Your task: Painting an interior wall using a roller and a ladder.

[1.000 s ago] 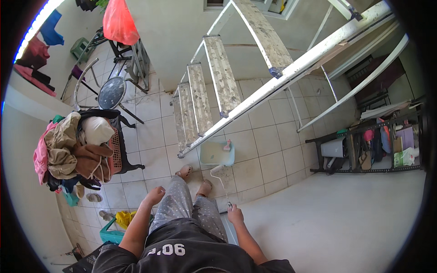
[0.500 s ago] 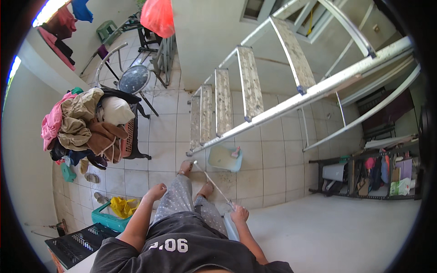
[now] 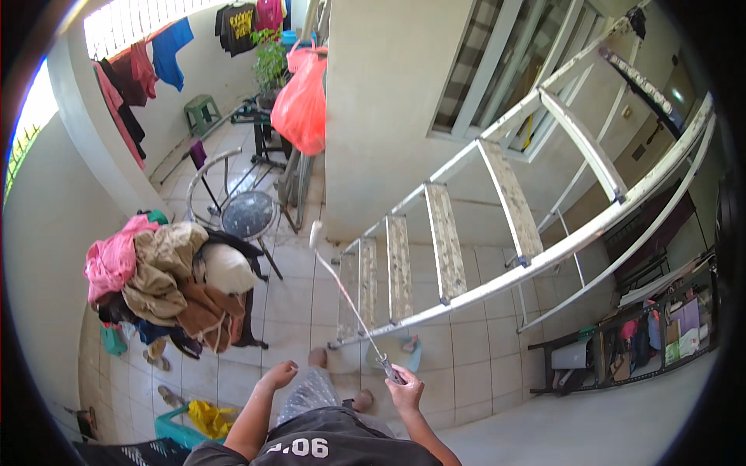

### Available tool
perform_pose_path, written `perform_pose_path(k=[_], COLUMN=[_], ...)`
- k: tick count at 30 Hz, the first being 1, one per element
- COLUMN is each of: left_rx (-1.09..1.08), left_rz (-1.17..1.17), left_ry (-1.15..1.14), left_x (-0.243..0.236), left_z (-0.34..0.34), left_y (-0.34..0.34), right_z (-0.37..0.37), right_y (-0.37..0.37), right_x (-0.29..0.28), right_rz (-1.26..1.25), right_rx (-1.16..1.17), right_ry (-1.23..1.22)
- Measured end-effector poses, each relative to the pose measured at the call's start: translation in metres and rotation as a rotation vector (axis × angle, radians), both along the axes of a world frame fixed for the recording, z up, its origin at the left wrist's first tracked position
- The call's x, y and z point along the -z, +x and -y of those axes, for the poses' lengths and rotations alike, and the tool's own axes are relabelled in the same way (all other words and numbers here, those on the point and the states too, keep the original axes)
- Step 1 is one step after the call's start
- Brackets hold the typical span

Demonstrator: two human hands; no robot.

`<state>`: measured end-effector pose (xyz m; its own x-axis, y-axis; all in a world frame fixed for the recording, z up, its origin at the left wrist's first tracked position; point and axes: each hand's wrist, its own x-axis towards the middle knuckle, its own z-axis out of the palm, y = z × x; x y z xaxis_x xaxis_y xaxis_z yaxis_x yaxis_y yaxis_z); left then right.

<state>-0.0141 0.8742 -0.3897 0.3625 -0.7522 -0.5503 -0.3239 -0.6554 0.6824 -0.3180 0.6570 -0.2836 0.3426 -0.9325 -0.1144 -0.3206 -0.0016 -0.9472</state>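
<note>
Seen from above, both bare arms reach forward, the right hand (image 3: 406,391) gripping and the left hand (image 3: 278,376) holding nothing.
The left forearm (image 3: 250,419) rises from the lower edge and slants toward the right of the view, its hand well apart from the other and slightly higher in the picture; the fingers are loosely bent, though how far they curl is too small to tell. The right forearm (image 3: 427,433) slants the opposite way, up and to the left, with the wrist leading into a hand whose fingers wrap closely, knuckles toward the right, fingertips toward the upper left.
</note>
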Motion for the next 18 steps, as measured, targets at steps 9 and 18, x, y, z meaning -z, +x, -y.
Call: perform_pose_path(k=[9, 18], left_rx=[-0.041, 0.123], left_rz=[0.045, -0.099], left_ry=[-0.172, -0.293], left_x=[-0.006, -0.059], left_z=[0.037, 0.163], left_y=[0.133, 0.177], right_z=[0.093, 0.194], right_y=[0.177, 0.209], right_x=[-0.121, -0.134], right_rz=[0.509, 0.063], right_rx=[0.233, 0.269], right_ry=[-0.13, -0.01])
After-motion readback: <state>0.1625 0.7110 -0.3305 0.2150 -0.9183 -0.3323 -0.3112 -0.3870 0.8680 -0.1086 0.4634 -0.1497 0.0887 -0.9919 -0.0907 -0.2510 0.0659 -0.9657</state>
